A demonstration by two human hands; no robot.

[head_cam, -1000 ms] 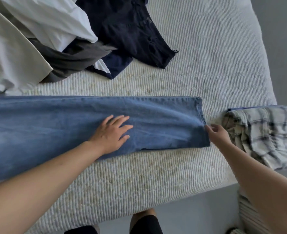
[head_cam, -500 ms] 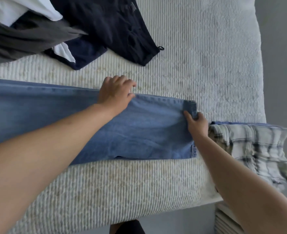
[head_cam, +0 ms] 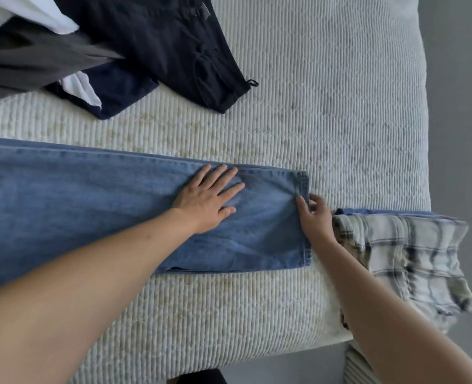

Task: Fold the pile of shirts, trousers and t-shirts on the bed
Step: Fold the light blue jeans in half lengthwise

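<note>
Blue jeans (head_cam: pixel 76 200) lie flat across the bed, legs stacked, with the hems at the right. My left hand (head_cam: pixel 207 200) rests flat on the leg near the hem, fingers straight and spread. My right hand (head_cam: pixel 313 217) pinches the hem edge between thumb and fingers. A folded plaid shirt (head_cam: pixel 401 256) lies on the bed's right edge beside my right hand, with a blue garment under it. An unfolded pile of dark navy (head_cam: pixel 157 42), grey (head_cam: pixel 35 62) and white (head_cam: pixel 21 12) clothes sits at the upper left.
The ribbed white bed cover (head_cam: pixel 326 106) extends behind and in front of the jeans. The bed's near edge and right edge drop to a grey floor (head_cam: pixel 462 106). A ribbed white object (head_cam: pixel 359 367) shows below the bed corner.
My left hand moved from the jeans' far edge back onto the leg and flattened. My right hand stayed at the hem, sliding slightly along it.
</note>
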